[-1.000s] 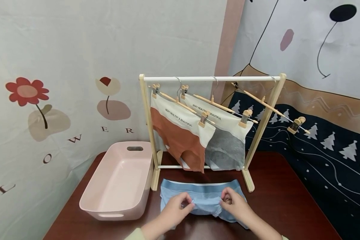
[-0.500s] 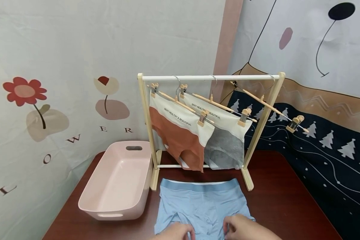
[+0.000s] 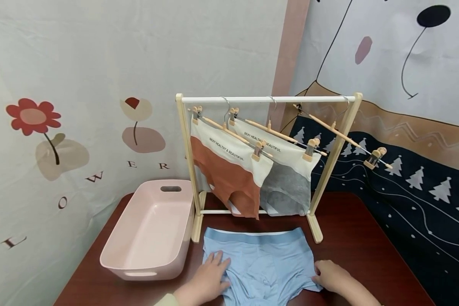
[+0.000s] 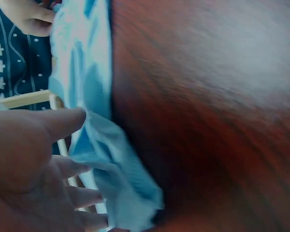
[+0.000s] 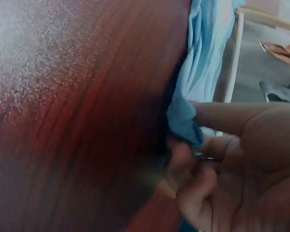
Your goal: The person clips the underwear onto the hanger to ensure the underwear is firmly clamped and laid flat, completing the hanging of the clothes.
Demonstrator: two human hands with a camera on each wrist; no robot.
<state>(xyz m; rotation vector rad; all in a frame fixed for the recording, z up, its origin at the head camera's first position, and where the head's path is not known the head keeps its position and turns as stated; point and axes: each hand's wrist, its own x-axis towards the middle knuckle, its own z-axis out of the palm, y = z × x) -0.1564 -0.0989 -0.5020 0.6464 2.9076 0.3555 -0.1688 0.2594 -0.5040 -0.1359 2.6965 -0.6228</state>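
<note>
A pair of light blue boxer briefs (image 3: 258, 263) lies spread on the table, its darker waistband toward the rack. My left hand (image 3: 211, 278) rests on the left leg with its fingers spread; in the left wrist view the fingers (image 4: 70, 166) touch the cloth near the hem. At the opposite leg, my right hand (image 3: 332, 275) pinches the hem corner between thumb and fingers, as the right wrist view shows with the cloth (image 5: 186, 123) at the fingertips. The lower edge of the briefs runs out of the head view.
Behind the briefs stands a wooden rack (image 3: 267, 100) with hangers. Orange-and-white briefs (image 3: 229, 170) and grey-and-white briefs (image 3: 288, 187) hang from it by clips. A bare clip hanger (image 3: 338, 131) hangs at its right. A pink basket (image 3: 149, 229) sits at left on the dark red table (image 3: 367, 238).
The briefs' front, bunched up in my hands a second ago, has been laid down toward me. My hands have since moved apart, out to the two legs.
</note>
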